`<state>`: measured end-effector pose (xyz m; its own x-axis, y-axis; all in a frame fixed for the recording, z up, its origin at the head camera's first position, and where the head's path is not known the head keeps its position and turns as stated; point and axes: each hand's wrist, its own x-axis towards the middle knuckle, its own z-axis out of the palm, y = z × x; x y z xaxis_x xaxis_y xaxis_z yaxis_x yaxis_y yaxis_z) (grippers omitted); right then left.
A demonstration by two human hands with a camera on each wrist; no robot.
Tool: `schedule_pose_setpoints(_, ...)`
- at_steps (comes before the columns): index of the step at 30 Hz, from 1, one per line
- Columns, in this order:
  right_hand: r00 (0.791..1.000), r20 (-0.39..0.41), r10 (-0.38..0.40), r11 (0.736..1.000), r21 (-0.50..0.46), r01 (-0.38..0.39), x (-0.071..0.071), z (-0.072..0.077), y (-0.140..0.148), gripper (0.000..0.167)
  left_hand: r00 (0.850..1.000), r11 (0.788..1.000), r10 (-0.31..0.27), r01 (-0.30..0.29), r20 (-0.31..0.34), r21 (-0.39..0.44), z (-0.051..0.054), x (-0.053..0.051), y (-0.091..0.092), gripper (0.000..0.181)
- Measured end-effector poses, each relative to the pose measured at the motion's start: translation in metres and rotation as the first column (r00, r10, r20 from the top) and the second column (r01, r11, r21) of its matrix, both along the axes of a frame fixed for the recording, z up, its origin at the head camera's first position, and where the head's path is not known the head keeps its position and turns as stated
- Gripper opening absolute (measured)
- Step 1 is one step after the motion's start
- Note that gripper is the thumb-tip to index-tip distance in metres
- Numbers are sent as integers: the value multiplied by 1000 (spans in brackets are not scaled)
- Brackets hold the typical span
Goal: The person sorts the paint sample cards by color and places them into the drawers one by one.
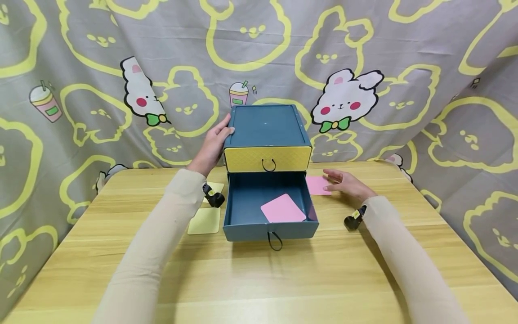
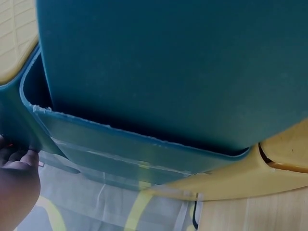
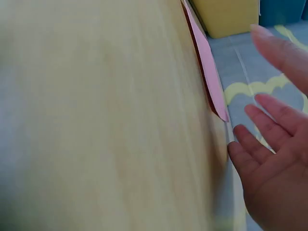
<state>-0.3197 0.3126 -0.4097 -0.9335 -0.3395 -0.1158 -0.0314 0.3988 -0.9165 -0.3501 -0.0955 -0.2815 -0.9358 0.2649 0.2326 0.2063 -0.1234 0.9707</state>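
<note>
Gray curtain (image 1: 279, 85) with yellow outlines is hung behind a wooden table (image 1: 267, 288), where a blue drawer box (image 1: 265, 126) is set, its lower drawer (image 1: 244, 198) pulled out. Against the box's left side the left hand (image 1: 211, 146) is laid, fingers extended; at right, with fingers loosely spread, the right hand (image 1: 346, 185) is held near a pink card (image 1: 316, 185). Inside the drawer another pink card (image 1: 283, 209) is seen; yellow cards (image 1: 204, 221) are placed left

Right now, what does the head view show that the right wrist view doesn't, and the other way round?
Only the head view shows the left hand, the yellow cards and the pink card inside the pulled-out drawer. Only the right wrist view shows the dark red strip along the edge of the other pink card. Both share that second card, the right hand, the wooden table and the patterned curtain.
</note>
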Motion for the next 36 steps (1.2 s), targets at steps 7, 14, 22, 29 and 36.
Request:
schedule_pose_setpoints(7, 998, 64, -13, 999, -50, 17, -5, -8, 0, 86, 1000, 1000, -6, 6, 4, 12, 0, 1, 0, 62)
schedule_pose_setpoints(14, 997, 27, 79, 995, 60, -80, -6, -7, 1, 95, 1000, 1000, 5, -5, -6, 9, 0, -1, 0, 61)
schedule_pose_setpoints(22, 992, -40, 124, 961, 255, -110, -6, -2, -4, 88, 1000, 1000, 0, 0, 3, 19, 0, -1, 0, 60)
schedule_pose_setpoints(29, 992, -91, 92, 951, 303, -60, -4, -2, -7, 82, 1000, 1000, -1, 1, 0, 23, 1, -1, 0, 61)
schedule_pose_setpoints(36, 996, -82, 27, 979, 206, -10, -1, -11, 0, 83, 1000, 1000, -6, 6, 2, 14, 0, 0, 0, 62)
